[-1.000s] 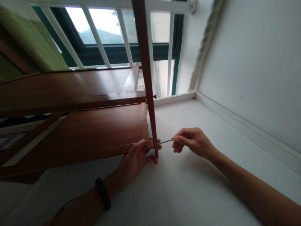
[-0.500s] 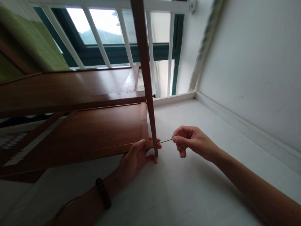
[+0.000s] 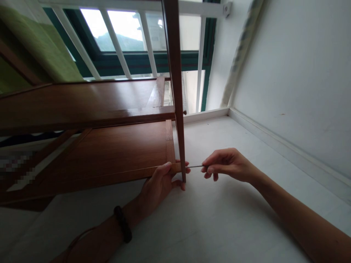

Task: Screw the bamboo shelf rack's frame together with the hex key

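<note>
Pinched thin rod in right hand; clasped wooden post in left hand; had panel alongside, white railing beyond.

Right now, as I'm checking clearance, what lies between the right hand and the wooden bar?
Head view: a thin rod from the right hand toward the bar, with left fingertips beside the bar.

A white railing crossed the green-framed window, a hill beyond it; I saw green cloth to the window's left, white wall to its right, pale floor below.
</note>
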Demonstrator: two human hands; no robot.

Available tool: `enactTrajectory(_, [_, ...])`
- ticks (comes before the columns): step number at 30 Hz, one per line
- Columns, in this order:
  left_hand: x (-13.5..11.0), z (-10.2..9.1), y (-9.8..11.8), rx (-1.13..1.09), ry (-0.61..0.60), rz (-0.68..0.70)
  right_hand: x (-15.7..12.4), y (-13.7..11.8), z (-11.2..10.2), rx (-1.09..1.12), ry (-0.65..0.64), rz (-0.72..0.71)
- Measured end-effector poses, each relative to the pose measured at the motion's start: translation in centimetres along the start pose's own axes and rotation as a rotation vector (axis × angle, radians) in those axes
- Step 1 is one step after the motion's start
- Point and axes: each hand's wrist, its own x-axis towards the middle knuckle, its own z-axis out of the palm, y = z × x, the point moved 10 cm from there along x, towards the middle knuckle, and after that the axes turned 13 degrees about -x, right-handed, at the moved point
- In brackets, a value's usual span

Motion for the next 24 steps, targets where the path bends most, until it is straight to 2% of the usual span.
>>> enactTrajectory(3, [0.0, -0.1, 0.0, 0.004, 0.012, -0.003, 0.1, 0.3, -0.1, 0.063, 0.037, -0.007])
enactTrajectory(10, [0.2, 0.0, 0.0, -0.001, -0.006, 0.000, -0.2, 0.9, 0.2, 0.129, -0.078, 0.033])
enactTrajectory(19, [0.1, 0.1, -0.1, 0.007, -0.020, -0.011, -0.1, 0.9, 0.0, 0.013, -0.059, 0.055])
enactTrajectory(24, [0.2, 0.0, 0.0, 0.011, -0.009, -0.003, 0.0, 0.3, -0.5, -0.039, 0.021, 0.021])
